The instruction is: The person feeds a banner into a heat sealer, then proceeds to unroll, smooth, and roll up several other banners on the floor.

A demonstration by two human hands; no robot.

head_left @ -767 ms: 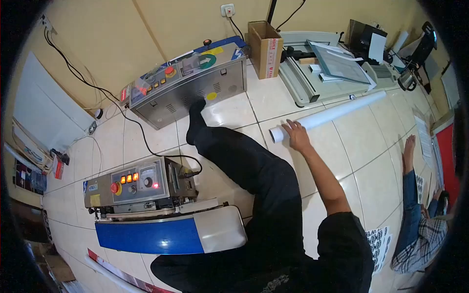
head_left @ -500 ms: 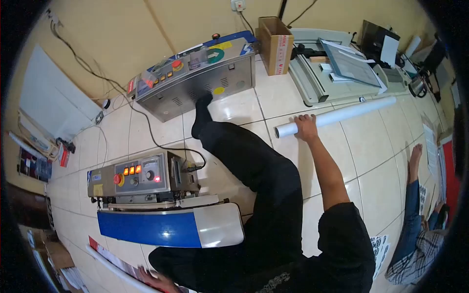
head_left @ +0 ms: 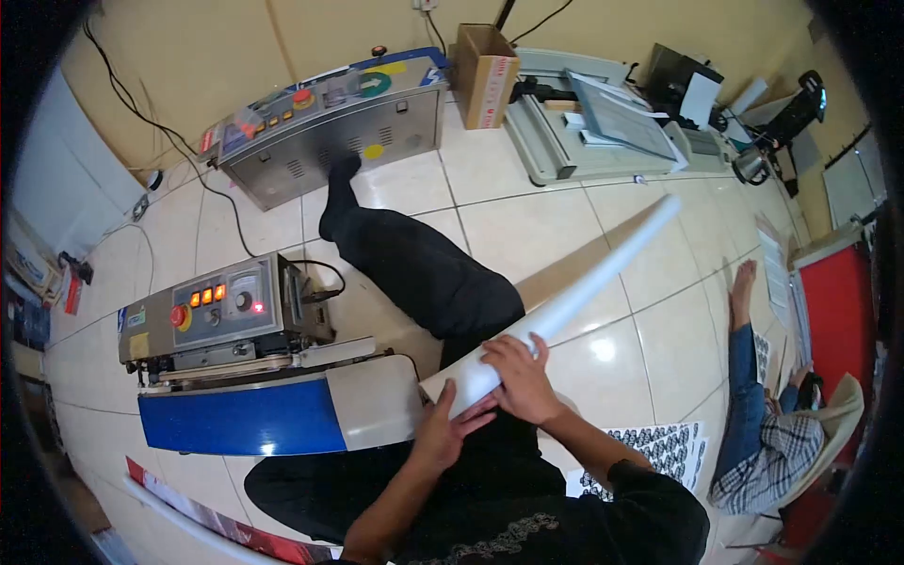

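A long white roll (head_left: 589,282) is lifted over my lap and slants up to the far right. My right hand (head_left: 521,379) wraps over it near its lower end. Around that same near end, my left hand (head_left: 443,428) grips from below and the side, thumb up along the roll. Just left of the hands is a band sealing machine (head_left: 235,315) with lit orange switches, a red stop button and a blue conveyor belt (head_left: 240,414). The near opening of the roll is close to the belt's pale end plate (head_left: 377,400).
A second steel machine (head_left: 330,141) stands by the wall, my foot against it. Near it are a cardboard box (head_left: 488,80) and a trimmer bed (head_left: 546,141) carrying papers. Printed sheets (head_left: 650,447) lie on the right; another person (head_left: 782,443) sits beyond them.
The white roll has come up off the floor and toward me in my right hand. My left hand has left the lower-left print and joined on the roll. The view has shifted right.
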